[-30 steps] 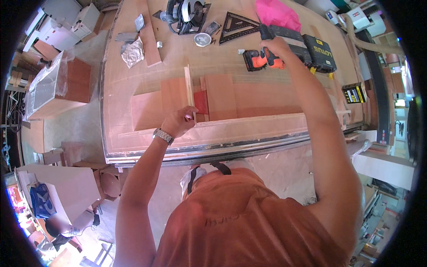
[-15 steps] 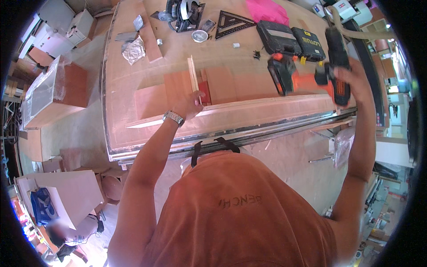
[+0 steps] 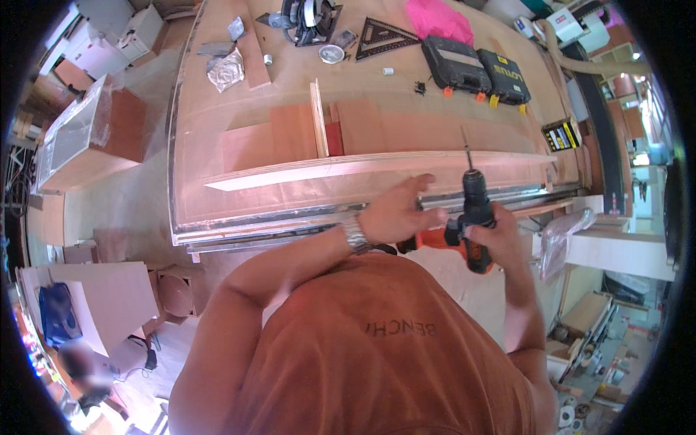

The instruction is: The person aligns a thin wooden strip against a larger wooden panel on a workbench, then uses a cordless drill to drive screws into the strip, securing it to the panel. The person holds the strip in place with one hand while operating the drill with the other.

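Note:
A black and orange cordless drill (image 3: 475,199) is in my right hand (image 3: 499,233), just in front of my body, its long thin bit pointing away over the table edge. My left hand (image 3: 399,214) is beside the drill on its left, fingers apart and holding nothing; I cannot tell whether it touches the drill. Beyond my hands a long narrow board (image 3: 290,172) stands on edge across the table. A short plywood strip (image 3: 317,123) meets it from the far side, among flat brown panels (image 3: 355,130) and a small red block (image 3: 334,139).
At the far side are a circular saw (image 3: 308,22), a black speed square (image 3: 384,38), dark tool cases (image 3: 457,65) and a pink plastic bag (image 3: 442,20). Small dark screws (image 3: 420,88) lie mid-table. A yellow-and-black box (image 3: 562,136) sits right. A wrapped cabinet (image 3: 94,134) stands left.
My left hand has let go of the short plywood strip and moved right, toward the drill. My right hand has brought the drill left and nearer my body.

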Tool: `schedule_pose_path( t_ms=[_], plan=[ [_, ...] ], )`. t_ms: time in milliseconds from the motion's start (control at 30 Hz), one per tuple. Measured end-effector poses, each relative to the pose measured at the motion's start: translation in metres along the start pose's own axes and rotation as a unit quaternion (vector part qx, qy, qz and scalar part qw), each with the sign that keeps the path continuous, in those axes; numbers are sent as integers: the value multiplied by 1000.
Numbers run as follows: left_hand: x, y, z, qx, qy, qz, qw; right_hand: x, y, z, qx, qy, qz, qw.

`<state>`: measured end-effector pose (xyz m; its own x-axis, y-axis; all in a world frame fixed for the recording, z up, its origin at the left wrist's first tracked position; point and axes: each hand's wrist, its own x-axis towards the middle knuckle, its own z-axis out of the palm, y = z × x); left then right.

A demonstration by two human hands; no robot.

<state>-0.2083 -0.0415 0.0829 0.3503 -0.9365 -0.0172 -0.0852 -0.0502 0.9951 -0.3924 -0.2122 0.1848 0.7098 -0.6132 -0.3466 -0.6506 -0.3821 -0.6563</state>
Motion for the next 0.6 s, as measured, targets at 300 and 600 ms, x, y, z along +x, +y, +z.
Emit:
schedule_pose_path(
  t_ms=[300,600],
  plan=[
    [20,20,115,-304,123,-74,942,-26,36,32,-53,13,-125,991],
    [23,18,175,-343,160,-81,922,-36,129,2,128,-12,-76,989]
  ],
)
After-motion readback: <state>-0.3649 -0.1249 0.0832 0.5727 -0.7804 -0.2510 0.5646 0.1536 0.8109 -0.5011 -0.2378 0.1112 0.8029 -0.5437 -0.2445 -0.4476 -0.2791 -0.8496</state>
